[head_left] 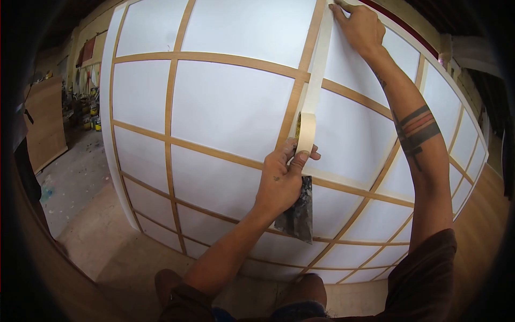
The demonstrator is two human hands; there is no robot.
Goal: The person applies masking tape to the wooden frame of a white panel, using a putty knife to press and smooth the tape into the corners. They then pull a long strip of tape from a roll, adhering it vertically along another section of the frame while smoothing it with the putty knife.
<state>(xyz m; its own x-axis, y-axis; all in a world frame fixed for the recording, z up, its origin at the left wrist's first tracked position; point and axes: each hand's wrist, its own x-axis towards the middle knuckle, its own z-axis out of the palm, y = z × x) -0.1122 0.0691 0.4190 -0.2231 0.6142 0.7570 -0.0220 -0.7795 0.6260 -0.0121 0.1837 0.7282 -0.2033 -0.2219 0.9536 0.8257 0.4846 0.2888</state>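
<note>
A large white panel (230,102) with a grid of tan wooden strips stands in front of me. My left hand (284,177) holds a roll of cream masking tape (307,131) near the panel's middle. A dark, stained scraper blade (300,214) sticks out below that same hand; its handle is hidden. From the roll a length of tape (321,64) runs up beside a vertical strip to the panel's top edge. There my right hand (357,24) pinches or presses the tape's upper end, fingers close together.
At the left, a brown board (47,123) leans upright, with several paint cans (91,121) behind it on the grey floor (80,182). My knees (303,290) are close to the panel's lower edge. A brown wooden surface (485,209) lies at the right.
</note>
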